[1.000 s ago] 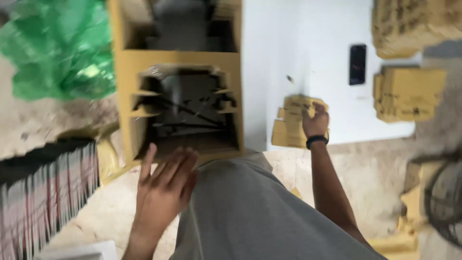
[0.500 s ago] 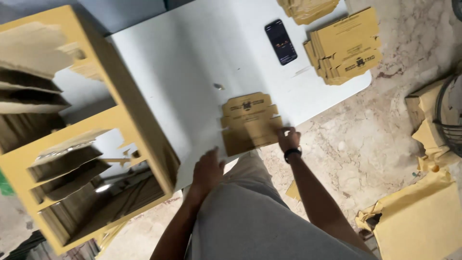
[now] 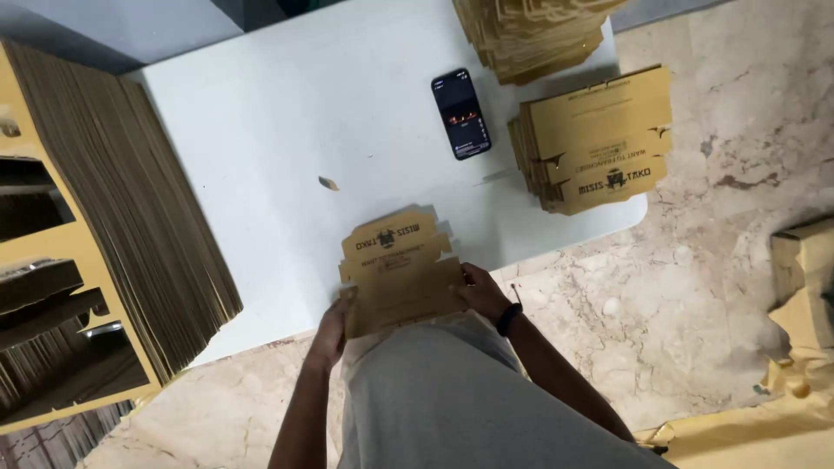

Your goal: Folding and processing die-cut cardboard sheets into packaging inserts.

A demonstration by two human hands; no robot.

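Observation:
A small pile of flat brown cardboard box blanks [image 3: 398, 265] lies at the near edge of a white table [image 3: 287, 130]. My left hand [image 3: 332, 328] grips the pile's near left corner. My right hand [image 3: 483, 290], a black band on its wrist, holds the near right edge. My grey-clad knee hides the pile's nearest part.
A dark phone [image 3: 461, 114] lies face up mid-table. Two taller stacks of the same blanks stand at the right [image 3: 596, 139] and far edge [image 3: 532, 30]. A yellow shelf unit packed with flat cardboard [image 3: 104, 234] stands left. Loose cardboard scraps [image 3: 799, 347] lie on the marble floor.
My view swung from the shelf unit to the table. My left hand came in from the air to the pile's left corner; my right hand stayed on the pile.

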